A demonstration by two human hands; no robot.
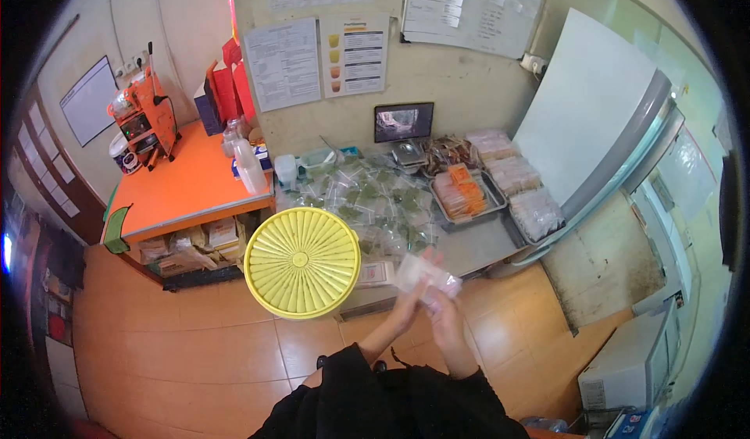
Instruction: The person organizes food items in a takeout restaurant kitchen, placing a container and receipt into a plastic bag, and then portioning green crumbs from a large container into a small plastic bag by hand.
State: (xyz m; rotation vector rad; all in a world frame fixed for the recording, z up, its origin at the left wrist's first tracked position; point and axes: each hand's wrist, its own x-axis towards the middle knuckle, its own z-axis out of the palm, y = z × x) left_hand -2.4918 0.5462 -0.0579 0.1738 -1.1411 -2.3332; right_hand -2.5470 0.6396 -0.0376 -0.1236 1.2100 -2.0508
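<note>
In front of my body, my left hand [408,307] and my right hand [446,316] both hold clear plastic bags [420,276], blurred, over the counter's front edge. Just left of them is a small scale or box with a pale top [375,274]. A round container with a ribbed yellow lid [302,263] stands at the counter's front left. Behind my hands, many small clear bags with green leaves [375,196] cover the counter. A metal tray [501,197] at the right holds packets with orange contents [469,196].
Stacked clear packets [536,213] lie beside the refrigerator [592,105]. A screen [404,122] stands at the wall, with a lidded metal container [409,153] before it. On the left, an orange table [176,187] bears an orange cup-sealing machine [143,117] and a plastic bottle [249,166].
</note>
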